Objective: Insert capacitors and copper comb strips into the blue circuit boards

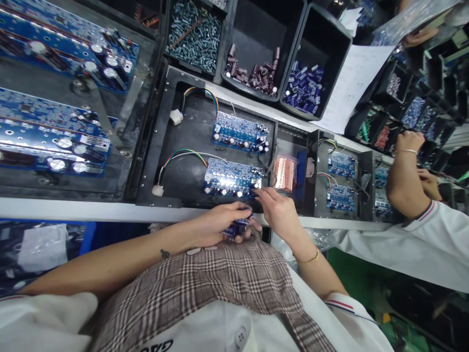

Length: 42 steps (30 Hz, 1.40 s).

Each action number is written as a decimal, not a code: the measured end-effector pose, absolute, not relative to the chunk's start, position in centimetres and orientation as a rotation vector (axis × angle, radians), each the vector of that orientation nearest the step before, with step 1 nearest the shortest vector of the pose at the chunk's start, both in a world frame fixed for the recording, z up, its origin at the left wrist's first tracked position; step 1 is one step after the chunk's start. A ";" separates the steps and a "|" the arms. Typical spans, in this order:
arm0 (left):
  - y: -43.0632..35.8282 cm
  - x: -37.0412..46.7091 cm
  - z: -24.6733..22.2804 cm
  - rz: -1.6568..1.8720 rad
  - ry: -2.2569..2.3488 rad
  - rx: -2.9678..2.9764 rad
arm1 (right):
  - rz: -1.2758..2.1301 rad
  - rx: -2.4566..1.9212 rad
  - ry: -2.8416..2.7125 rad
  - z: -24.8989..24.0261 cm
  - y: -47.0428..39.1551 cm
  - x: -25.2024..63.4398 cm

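My left hand (220,222) is curled around several dark blue capacitors (231,231), palm up, just in front of the bench edge. At the lower right corner of the nearer blue circuit board (234,177), my right hand (279,212) has its fingertips pinched on a capacitor (257,185), which the fingers partly hide. Coloured wires run from this board to a white connector (158,190). Behind it lies a second blue circuit board (240,131) with its own wires and white connector (176,117). Both boards sit in a black tray (176,168).
Beyond the tray stand black bins of screws (194,39), brown capacitors (256,78) and blue capacitors (303,85). Larger circuit boards (51,132) fill a fixture at left. Copper-coloured parts (285,173) lie right of the tray. A co-worker's arm (405,181) reaches in at right.
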<state>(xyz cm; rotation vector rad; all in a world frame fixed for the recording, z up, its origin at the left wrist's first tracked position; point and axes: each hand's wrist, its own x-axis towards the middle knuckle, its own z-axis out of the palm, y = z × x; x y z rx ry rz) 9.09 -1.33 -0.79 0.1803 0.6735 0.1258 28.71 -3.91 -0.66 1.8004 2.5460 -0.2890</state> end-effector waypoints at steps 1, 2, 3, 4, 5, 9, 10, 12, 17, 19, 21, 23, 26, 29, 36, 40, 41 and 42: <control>-1.4 9.1 -0.8 0.126 0.675 0.185 | -0.285 1.795 2.543 -0.6 -3.9 28.6; -1.4 9.2 -0.8 0.131 0.679 0.192 | -0.280 1.785 2.541 -0.6 -3.9 28.6; -1.4 9.2 -0.8 0.141 0.689 0.197 | -0.272 1.777 2.539 -0.6 -4.0 28.5; -1.4 9.3 -0.8 0.155 0.705 0.196 | -0.259 1.767 2.539 -0.7 -4.1 28.5; -1.4 9.4 -0.8 0.172 0.724 0.183 | -0.240 1.757 2.547 -0.8 -4.2 28.6; -1.3 9.7 -0.6 0.221 0.779 0.075 | -0.180 1.690 2.675 -1.7 -4.4 29.1; -1.3 9.8 -0.7 0.224 0.779 0.058 | -0.185 1.648 2.720 -1.8 -4.4 29.3; -1.3 9.9 -0.7 0.225 0.766 0.032 | -0.228 1.560 2.785 -1.7 -4.3 29.4; -1.4 10.0 -0.6 0.237 0.720 -0.019 | -0.465 1.866 2.807 1.0 -4.9 28.5; -1.3 10.1 -0.3 0.237 0.715 -0.004 | -0.623 1.980 2.781 1.8 -5.2 28.4; -1.1 10.3 0.1 0.229 0.738 0.020 | -0.664 2.075 2.735 1.5 -5.2 28.6; -1.0 10.4 0.3 0.201 0.774 0.039 | -0.568 2.203 2.658 0.5 -4.8 29.0; -0.9 10.4 0.4 0.158 0.789 0.065 | -0.433 2.202 2.579 -1.3 -3.8 29.7; -0.8 10.3 0.4 0.147 0.810 0.073 | -0.357 2.119 2.561 -1.9 -3.3 29.8; -0.8 10.1 0.4 0.139 0.776 -0.035 | -0.262 2.018 2.596 -1.4 -3.6 29.6; -1.0 10.4 0.4 0.136 0.807 -0.022 | -0.196 1.922 2.686 -2.3 -4.0 30.1; -1.0 10.6 0.4 0.134 0.811 -0.014 | -0.177 1.880 2.728 -2.6 -4.0 30.3; -0.9 10.7 0.4 0.130 0.815 -0.006 | -0.164 1.839 2.773 -2.9 -4.1 30.5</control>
